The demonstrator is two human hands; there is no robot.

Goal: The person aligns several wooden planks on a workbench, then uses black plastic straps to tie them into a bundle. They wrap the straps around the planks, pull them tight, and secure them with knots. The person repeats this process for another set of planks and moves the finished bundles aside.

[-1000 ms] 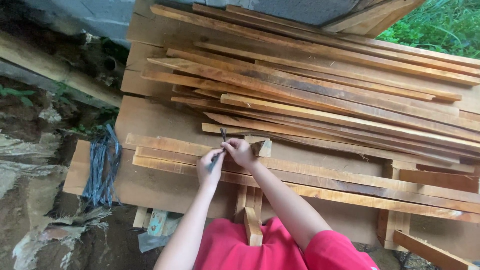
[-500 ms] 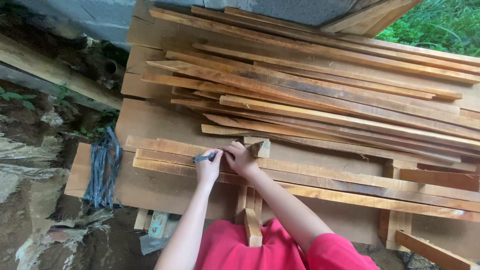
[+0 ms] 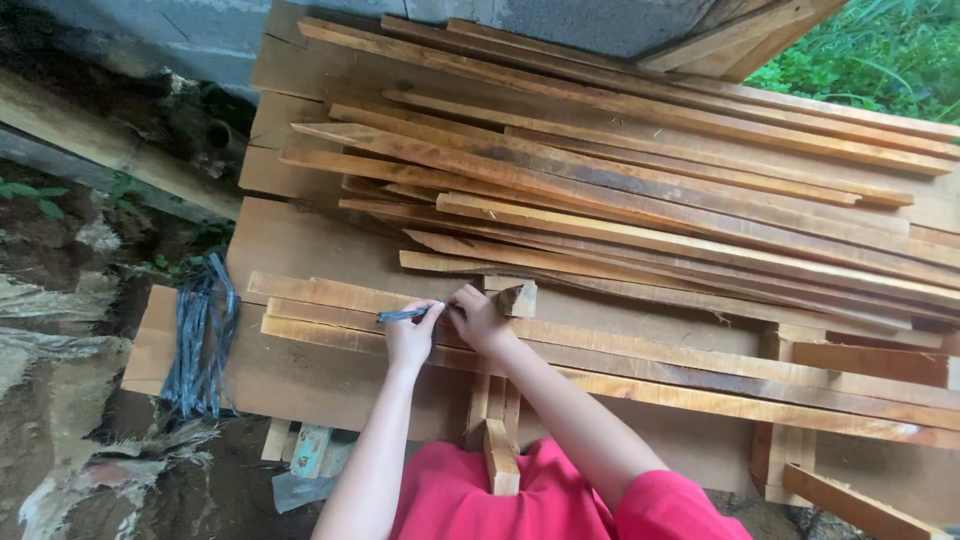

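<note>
Nearest, at six o'clock, a small wooden piece (image 3: 497,450) stands against the red shirt. Above it the left hand (image 3: 412,335) has its fingers curled shut on a dark pen (image 3: 405,315), which a second ago stood upright and now lies flat, tip toward nine o'clock (so the stroke seems finished). The right hand (image 3: 478,318), fingers bent and holding nothing, presses the long slat (image 3: 640,345) beside a small block (image 3: 517,298). Blue strapping (image 3: 200,345) hangs at nine o'clock; stacked planks (image 3: 620,190) fill twelve.

Blue strap bundle (image 3: 203,345), green grass (image 3: 870,55), grey wall (image 3: 600,15)
</note>
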